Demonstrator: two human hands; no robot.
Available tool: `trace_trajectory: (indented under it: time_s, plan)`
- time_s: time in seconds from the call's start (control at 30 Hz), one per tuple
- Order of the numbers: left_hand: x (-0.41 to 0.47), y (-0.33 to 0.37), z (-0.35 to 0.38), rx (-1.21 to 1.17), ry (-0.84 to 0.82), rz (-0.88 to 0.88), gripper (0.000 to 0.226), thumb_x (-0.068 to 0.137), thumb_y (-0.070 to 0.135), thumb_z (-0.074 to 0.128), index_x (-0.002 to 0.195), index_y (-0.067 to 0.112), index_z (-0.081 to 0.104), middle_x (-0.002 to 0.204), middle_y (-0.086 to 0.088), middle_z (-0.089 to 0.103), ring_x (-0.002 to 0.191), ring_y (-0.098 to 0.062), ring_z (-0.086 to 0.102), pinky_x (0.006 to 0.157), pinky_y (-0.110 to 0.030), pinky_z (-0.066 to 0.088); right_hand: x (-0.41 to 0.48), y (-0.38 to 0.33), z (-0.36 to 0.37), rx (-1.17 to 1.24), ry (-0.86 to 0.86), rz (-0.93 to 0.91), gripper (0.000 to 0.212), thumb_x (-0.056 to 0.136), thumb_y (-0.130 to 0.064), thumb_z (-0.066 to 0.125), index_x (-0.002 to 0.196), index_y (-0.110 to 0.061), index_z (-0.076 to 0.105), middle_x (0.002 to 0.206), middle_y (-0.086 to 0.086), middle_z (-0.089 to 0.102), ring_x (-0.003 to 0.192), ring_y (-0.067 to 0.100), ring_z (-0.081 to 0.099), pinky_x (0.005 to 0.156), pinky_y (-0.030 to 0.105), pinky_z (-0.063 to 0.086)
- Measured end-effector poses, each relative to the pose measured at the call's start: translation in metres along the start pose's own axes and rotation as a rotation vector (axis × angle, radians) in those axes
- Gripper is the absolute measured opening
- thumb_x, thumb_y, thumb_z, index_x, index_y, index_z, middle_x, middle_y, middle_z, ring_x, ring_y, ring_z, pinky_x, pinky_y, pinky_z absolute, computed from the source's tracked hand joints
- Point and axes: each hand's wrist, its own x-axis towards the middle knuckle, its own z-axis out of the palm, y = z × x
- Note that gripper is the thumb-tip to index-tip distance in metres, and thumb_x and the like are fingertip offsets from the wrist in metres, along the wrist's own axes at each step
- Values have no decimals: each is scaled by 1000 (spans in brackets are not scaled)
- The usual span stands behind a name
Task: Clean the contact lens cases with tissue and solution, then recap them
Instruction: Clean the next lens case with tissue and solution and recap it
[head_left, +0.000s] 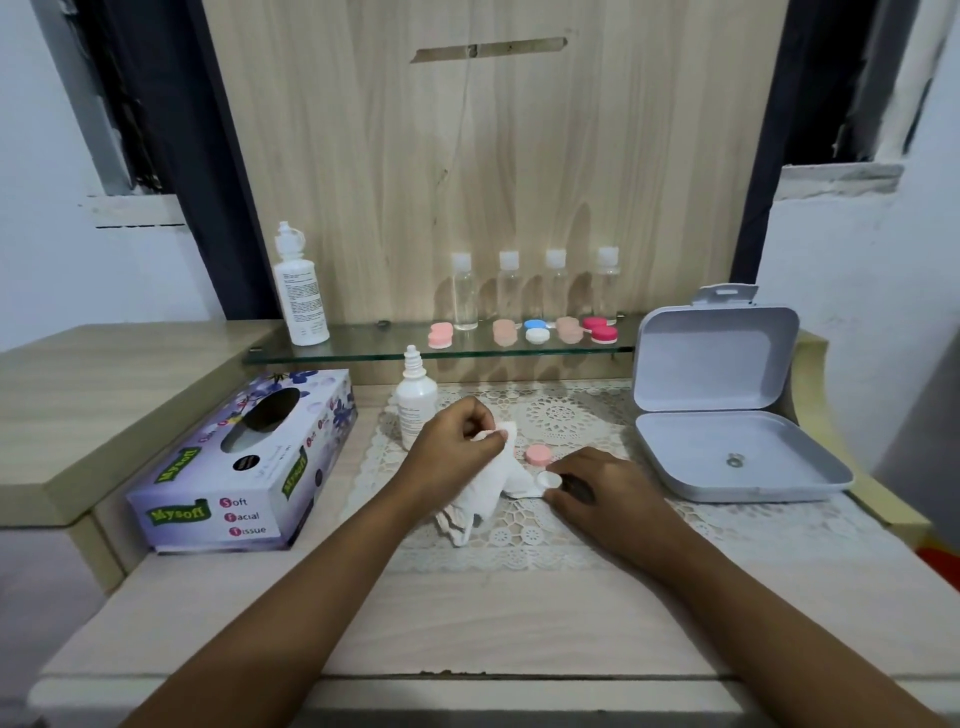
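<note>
On the lace mat (571, 415) in front of the person, the left hand (457, 447) pinches the top of a crumpled white tissue (493, 483) between thumb and fingertips. It is lifted so the tail drapes down to the mat, probably to keep a clean corner ready for wiping. The right hand (602, 493) lies low, fingers curled round a small white case cup (549, 480), apparently steadying it against the mat. Just beside it sits a pink cap (537, 455), set aside so the well stays reachable (whether the cup is wet I cannot tell). The cup looks round, shallow and pale; the solution bottle (415, 405) stands near, behind the left hand.
</note>
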Motion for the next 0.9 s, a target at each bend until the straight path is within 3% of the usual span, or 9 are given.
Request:
trace_trajectory:
  time_s: [0.23, 0.33, 0.43, 0.73, 0.9]
  plan:
    - [-6, -5, -3, 127, -76, 55, 4, 85, 23, 64, 88, 21, 63, 86, 13, 63, 80, -1, 58, 67, -17, 43, 0, -1, -1, 7, 4, -3, 22, 86, -26, 61, 105, -15, 66, 103, 0, 63, 94, 11, 53, 72, 12, 31]
    - [-9, -11, -6, 249, -155, 136, 13, 87, 20, 62, 97, 28, 63, 97, 17, 60, 90, 2, 55, 75, -11, 41, 0, -1, 0, 14, 5, -5, 22, 87, -26, 61, 105, -15, 66, 102, 0, 63, 91, 10, 51, 73, 15, 32]
    - [-11, -15, -6, 348, -217, 228, 15, 87, 21, 62, 101, 23, 68, 98, 18, 58, 92, 5, 54, 77, -5, 39, 0, -1, 0, 20, 2, -13, 22, 87, -26, 61, 106, -16, 66, 103, 0, 63, 89, 8, 49, 73, 16, 32]
    - [-12, -13, -6, 639, -315, 410, 25, 92, 26, 56, 114, 22, 67, 109, 8, 52, 102, -7, 50, 87, -31, 45, 0, 0, 1, -6, 6, -27, 24, 88, -25, 61, 109, -15, 65, 109, -1, 63, 99, 16, 53, 76, 19, 32]
    - [-10, -13, -1, 698, -320, 414, 24, 94, 25, 53, 112, 19, 67, 109, 6, 51, 102, -12, 47, 88, -38, 43, 1, 0, 1, -11, 0, -42, 21, 87, -22, 61, 107, -14, 66, 109, 0, 64, 99, 19, 54, 75, 20, 31]
